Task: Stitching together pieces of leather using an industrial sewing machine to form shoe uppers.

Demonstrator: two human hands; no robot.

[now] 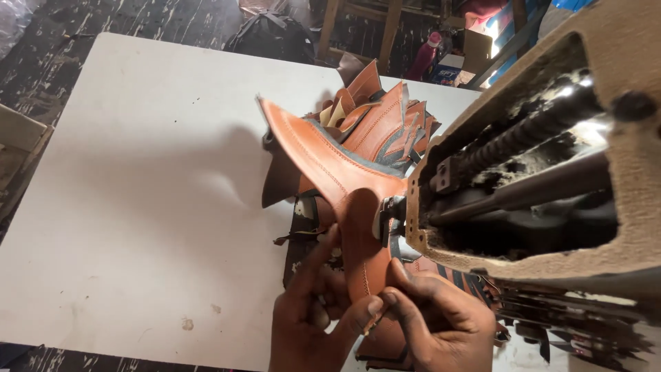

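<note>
Tan leather, stitched along its edges, makes up the shoe upper piece (344, 179) that both hands pinch at its lower end, just in front of the sewing machine head (537, 179). The left hand (313, 310) is closed on the piece, thumb pressed on its face and fingers curled behind, seemingly to keep the strip flat. The right hand (434, 317) grips the same end from the other side, thumb and forefinger meeting the left thumb, likely steadying it against the machine's foot area just above the fingers. Above the hands the piece fans upward, tilted and free. Beyond it, farther from the hands, a pile of similar tan pieces (385, 117) lies on the white table (138, 179).
</note>
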